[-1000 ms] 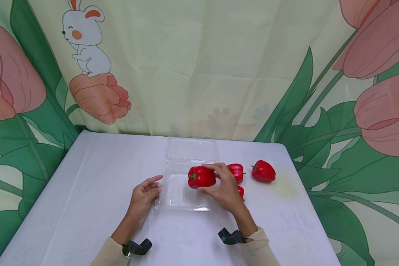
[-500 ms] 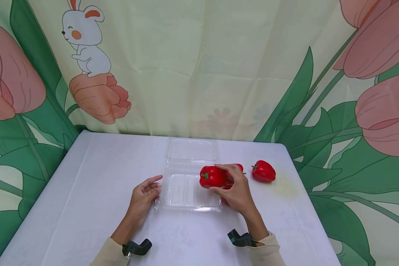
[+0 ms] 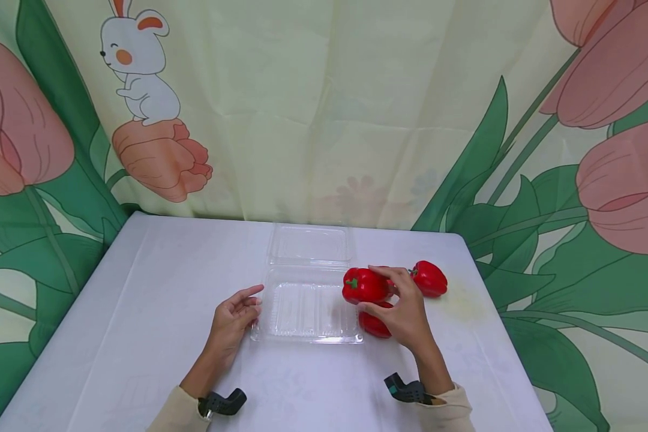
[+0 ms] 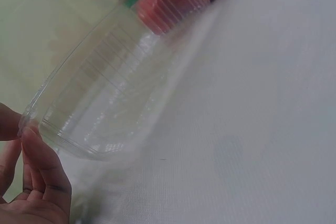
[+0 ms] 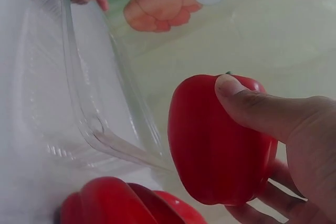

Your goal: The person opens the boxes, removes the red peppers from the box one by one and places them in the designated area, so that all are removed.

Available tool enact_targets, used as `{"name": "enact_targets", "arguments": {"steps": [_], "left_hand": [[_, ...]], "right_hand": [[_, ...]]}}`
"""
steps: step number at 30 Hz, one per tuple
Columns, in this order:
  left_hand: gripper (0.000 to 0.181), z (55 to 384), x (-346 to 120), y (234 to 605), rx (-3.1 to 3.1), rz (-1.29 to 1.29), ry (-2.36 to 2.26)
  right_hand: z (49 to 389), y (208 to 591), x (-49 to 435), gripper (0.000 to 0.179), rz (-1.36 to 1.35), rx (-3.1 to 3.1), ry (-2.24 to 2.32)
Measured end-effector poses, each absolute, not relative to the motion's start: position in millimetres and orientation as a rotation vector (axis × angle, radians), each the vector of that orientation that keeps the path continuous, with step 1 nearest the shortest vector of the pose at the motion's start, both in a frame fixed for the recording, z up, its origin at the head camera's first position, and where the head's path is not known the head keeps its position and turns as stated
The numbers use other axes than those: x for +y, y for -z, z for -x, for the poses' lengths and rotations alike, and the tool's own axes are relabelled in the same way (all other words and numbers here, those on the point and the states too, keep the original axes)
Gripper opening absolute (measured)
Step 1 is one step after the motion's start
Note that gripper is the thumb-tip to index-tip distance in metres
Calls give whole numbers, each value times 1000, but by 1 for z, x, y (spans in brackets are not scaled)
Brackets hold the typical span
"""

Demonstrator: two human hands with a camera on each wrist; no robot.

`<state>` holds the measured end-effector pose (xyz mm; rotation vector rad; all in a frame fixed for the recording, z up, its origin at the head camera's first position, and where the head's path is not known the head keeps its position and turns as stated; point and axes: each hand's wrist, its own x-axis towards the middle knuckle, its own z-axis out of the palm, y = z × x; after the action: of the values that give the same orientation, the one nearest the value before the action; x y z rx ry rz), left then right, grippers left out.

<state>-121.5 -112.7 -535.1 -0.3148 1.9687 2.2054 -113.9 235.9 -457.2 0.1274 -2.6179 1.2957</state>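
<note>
My right hand [image 3: 402, 309] grips a red bell pepper [image 3: 364, 285] between thumb and fingers, its green stem facing left. That pepper is held up at the right rim of a clear plastic clamshell container [image 3: 308, 312], whose lid [image 3: 310, 245] lies folded back behind it. With thumb and finger, my left hand [image 4: 37, 171] pinches the container's left rim. Under the right hand sits another red bell pepper [image 3: 374, 323], close beside the container. A further pepper is mostly hidden behind the right hand.
One more red bell pepper [image 3: 429, 279] lies farther right on the white-covered table [image 3: 156, 312]. Behind the table's far edge hangs a curtain [image 3: 281, 120] printed with tulips and a rabbit.
My right hand has carried its bell pepper rightward, from above the container's middle to its right rim, baring the container floor. The left hand has stayed in place.
</note>
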Motion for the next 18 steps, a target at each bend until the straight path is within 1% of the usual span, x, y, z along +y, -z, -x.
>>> {"name": "enact_targets", "arguments": {"steps": [11,18], "left_hand": [[43,121,-114,537,1957,300,-2213],[44,122,-114,537,1956,298,-2212]], "right_hand": [[111,453,254,84,-52,-2605,-1247],[105,451,265,83,21,-2605,-1219]]}}
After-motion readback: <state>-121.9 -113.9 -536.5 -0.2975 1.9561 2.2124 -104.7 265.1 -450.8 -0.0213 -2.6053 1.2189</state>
